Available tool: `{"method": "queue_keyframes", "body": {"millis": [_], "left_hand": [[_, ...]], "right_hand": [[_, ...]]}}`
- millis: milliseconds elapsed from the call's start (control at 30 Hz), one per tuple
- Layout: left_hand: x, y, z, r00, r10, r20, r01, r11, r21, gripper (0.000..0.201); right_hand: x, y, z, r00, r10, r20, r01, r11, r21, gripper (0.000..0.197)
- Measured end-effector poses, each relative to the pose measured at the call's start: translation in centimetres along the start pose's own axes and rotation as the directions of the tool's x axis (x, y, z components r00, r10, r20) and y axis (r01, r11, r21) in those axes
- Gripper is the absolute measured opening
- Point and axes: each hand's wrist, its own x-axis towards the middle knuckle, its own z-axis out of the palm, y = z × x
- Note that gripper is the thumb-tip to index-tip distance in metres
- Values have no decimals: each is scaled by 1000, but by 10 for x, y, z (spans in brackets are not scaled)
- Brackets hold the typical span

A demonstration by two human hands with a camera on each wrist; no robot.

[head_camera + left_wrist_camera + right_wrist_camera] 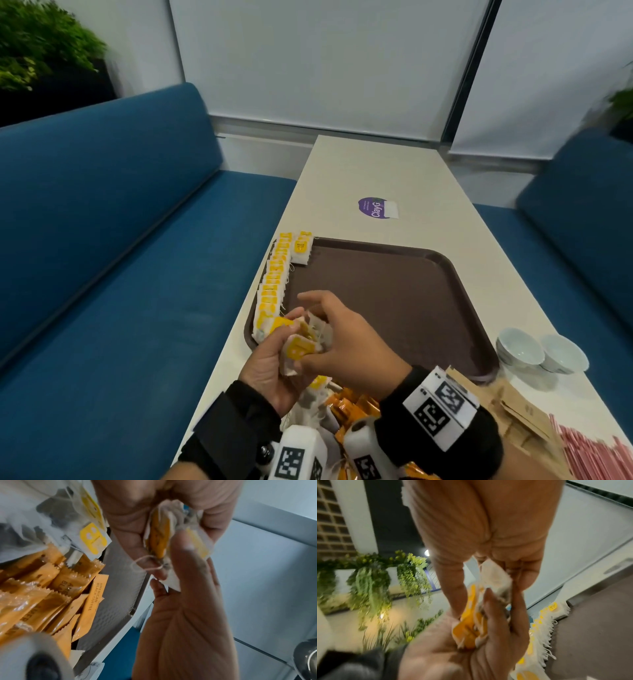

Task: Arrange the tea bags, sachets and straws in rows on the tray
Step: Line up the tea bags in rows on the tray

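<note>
Tea bags (301, 346) | gripped by 2 hands | 1 tray (394, 291) | 2 bowls (541, 353)

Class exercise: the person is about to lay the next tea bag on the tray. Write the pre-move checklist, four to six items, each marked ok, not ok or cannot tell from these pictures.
1. Bunch of tea bags held securely: ok; the left hand grips it and the right hand pinches at it.
2. One bag separated from the bunch: cannot tell; bags and strings overlap between the fingers.
3. Free space on the brown tray: ok; most of its floor is bare.
4. Existing row of tea bags to align with: ok; it runs along the tray's left edge, and a second row has begun beside it.
5. Strings untangled: cannot tell.
6. Coffee sachets and straws placed: not ok; both lie off the tray.
</note>
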Motion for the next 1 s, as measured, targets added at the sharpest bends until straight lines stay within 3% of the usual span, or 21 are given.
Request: {"method": "queue_keyframes", "body": {"millis": [167,267,367,433,567,633,733,867,1000], "left_hand": [[6,5,-3,1000,14,-24,-13,1000,4,23],[9,6,-6,998,11,-54,-7,997,73,24],[9,7,-8,997,-6,-81,16,993,118,22],[9,8,-8,995,-21,-97,34,990,136,21],[5,12,-6,991,-79,-103,94,986,141,18],[3,14,-4,987,-132,-93,144,981,130,16],[0,17,0,984,-163,-73,171,978,120,13],[3,21,-4,982,-170,-82,176,981,77,10],[10,27,-14,980,-107,-169,124,988,93,13]], "right_hand": [[1,9,-14,985,118,-124,-86,967,240,54],[4,15,-16,975,199,-103,-152,925,347,32],[6,22,-17,963,258,-75,-211,899,384,24],[8,24,-20,972,236,-23,-201,871,449,32],[13,28,-33,967,55,248,-174,856,487,65],[18,31,-38,947,-14,320,-137,886,443,57],[28,35,-42,935,-87,345,-69,907,416,29],[45,37,-52,952,-94,291,-15,936,352,21],[80,41,-56,993,91,70,-110,926,361,16]]}}
